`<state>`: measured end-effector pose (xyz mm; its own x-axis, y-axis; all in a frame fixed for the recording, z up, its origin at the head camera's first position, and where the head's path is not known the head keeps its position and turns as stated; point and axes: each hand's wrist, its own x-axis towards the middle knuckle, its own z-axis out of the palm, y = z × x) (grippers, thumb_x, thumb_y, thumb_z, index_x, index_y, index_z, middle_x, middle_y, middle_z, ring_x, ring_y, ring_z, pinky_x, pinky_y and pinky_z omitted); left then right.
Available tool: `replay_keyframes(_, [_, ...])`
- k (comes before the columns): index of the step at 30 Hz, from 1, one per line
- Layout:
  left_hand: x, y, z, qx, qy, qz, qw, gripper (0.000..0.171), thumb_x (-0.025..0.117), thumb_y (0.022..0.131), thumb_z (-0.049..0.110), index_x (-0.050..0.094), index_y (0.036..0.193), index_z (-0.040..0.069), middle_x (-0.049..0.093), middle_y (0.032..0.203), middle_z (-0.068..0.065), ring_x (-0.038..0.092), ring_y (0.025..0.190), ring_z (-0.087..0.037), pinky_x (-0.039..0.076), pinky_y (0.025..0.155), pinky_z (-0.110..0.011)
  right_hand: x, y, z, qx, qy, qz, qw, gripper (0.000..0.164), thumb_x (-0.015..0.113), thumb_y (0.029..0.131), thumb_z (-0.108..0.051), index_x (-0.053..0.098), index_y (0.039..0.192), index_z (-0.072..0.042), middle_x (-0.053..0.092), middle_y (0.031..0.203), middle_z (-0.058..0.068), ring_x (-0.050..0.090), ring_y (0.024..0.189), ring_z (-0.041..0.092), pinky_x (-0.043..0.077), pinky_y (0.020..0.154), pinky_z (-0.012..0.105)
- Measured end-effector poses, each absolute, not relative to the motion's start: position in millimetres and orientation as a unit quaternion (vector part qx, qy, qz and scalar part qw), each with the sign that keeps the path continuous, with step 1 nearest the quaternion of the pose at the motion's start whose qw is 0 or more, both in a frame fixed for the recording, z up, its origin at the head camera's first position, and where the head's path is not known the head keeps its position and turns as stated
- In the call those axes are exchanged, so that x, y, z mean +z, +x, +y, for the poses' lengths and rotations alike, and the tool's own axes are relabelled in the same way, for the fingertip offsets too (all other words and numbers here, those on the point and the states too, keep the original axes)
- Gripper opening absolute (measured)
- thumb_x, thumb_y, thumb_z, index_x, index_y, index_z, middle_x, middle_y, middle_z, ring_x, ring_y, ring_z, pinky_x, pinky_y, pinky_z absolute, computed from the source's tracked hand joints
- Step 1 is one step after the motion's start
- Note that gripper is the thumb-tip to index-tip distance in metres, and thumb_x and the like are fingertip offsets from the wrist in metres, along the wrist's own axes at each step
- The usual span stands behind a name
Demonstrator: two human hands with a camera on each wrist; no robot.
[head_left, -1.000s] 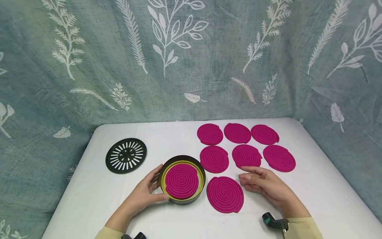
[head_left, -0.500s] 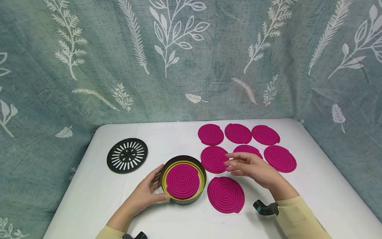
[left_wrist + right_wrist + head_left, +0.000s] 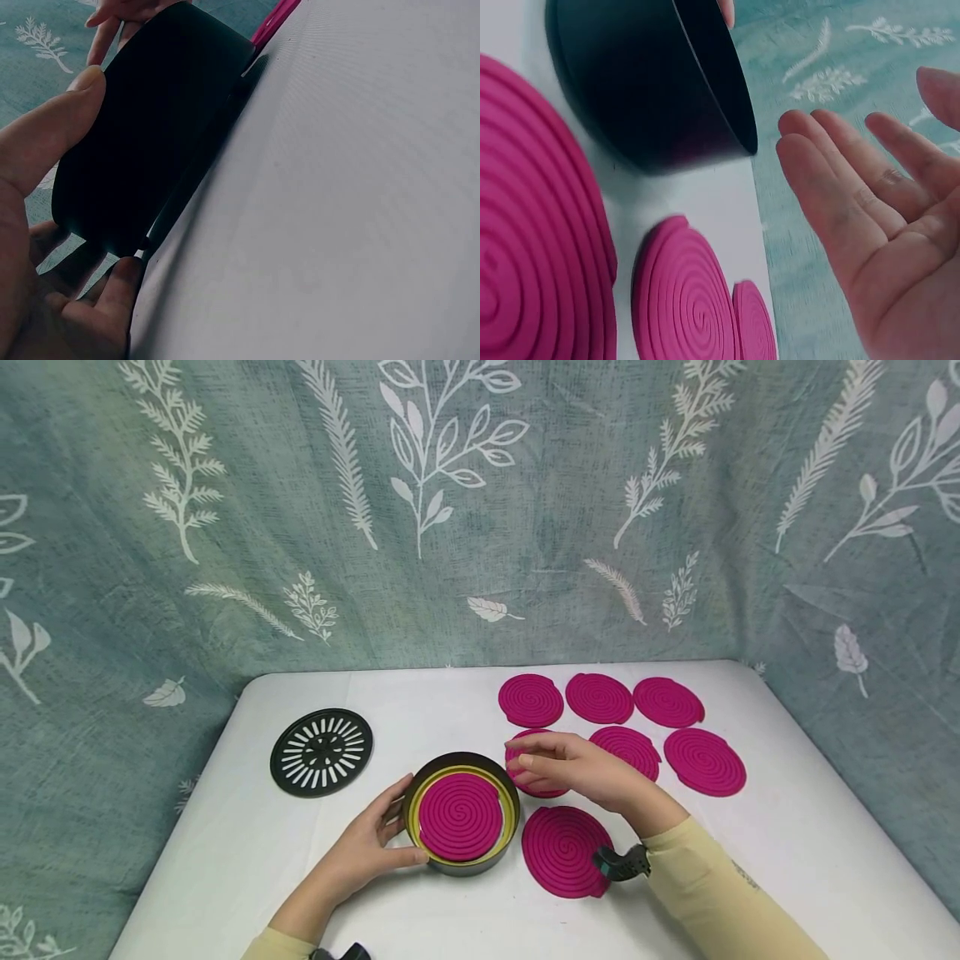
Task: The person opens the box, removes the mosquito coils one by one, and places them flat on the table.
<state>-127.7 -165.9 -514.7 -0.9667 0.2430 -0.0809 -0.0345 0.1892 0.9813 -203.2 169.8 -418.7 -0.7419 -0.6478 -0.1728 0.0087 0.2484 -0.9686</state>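
Note:
My left hand [image 3: 367, 847] grips the near-left side of a round black tin [image 3: 468, 869], thumb in front and fingers behind. In the left wrist view the tin's dark wall [image 3: 150, 120] lies between thumb and fingers. Inside, a magenta mosquito coil [image 3: 461, 817] lies flat within a yellow inner ring [image 3: 430, 850]. My right hand [image 3: 570, 764], fingers extended and holding nothing, is over a mosquito coil [image 3: 549, 792] just right of the tin. The right wrist view shows its palm [image 3: 900, 277] beside the tin [image 3: 645, 82]. The right wrist camera overlaps another coil [image 3: 562, 847] nearer me.
More magenta coils lie on the white table [image 3: 420, 702], including the back-row coil [image 3: 531, 700] and the far-right coil [image 3: 705, 762]. A black slotted lid [image 3: 322, 752] lies at the left. A patterned green-blue curtain [image 3: 555, 568] hangs behind the table.
My right hand has moved left, from beside the right-hand coils to over the coil next to the tin. My left hand and the tin have stayed in place.

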Motion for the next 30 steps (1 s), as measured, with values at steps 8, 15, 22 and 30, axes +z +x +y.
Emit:
replay_keyframes(8, [-515.2,-128.3,-165.0,0.631,0.065,0.766,0.107,0.111,0.097,0.059,0.026,0.036,0.152,0.03,0.035,0.155,0.0,0.035,0.142,-0.022,0.039,0.109,-0.023,-420.9,-205.3,145.6,-0.558,-0.234,0.735,0.304,0.051,0.06,0.1,-0.03,0.05,0.143,-0.004,0.056,0.135,0.022,0.059,0.117,0.039,0.053,0.101,0.041])
replay_keyframes(15, [-516.0,-128.8,-166.9,0.625,0.068,0.77,0.108,0.111,0.097,0.06,0.027,0.035,0.153,0.03,0.035,0.155,0.001,0.035,0.142,-0.022,0.039,0.109,-0.022,-423.3,-206.6,124.8,-0.511,-0.249,0.762,0.312,0.052,0.061,0.099,-0.035,0.052,0.142,-0.008,0.062,0.121,0.02,0.061,0.111,0.034,0.053,0.098,0.047])
replay_keyframes(22, [-516.2,-128.7,-167.2,0.619,0.067,0.775,0.111,0.111,0.096,0.06,0.029,0.035,0.153,0.031,0.036,0.154,0.002,0.037,0.14,-0.021,0.04,0.108,-0.021,-424.1,-207.0,109.8,-0.457,-0.256,0.8,0.294,0.053,0.061,0.096,-0.046,0.056,0.14,-0.016,0.062,0.129,0.004,0.056,0.118,0.017,0.049,0.103,0.042])
replay_keyframes(30, [-514.9,-128.0,-168.0,0.616,0.063,0.777,0.114,0.111,0.096,0.06,0.029,0.035,0.152,0.033,0.036,0.154,0.004,0.038,0.14,-0.02,0.04,0.107,-0.02,-421.7,-208.9,99.2,-0.419,-0.26,0.821,0.287,0.054,0.061,0.095,-0.049,0.055,0.141,-0.02,0.062,0.126,-0.006,0.057,0.118,0.011,0.049,0.103,0.037])
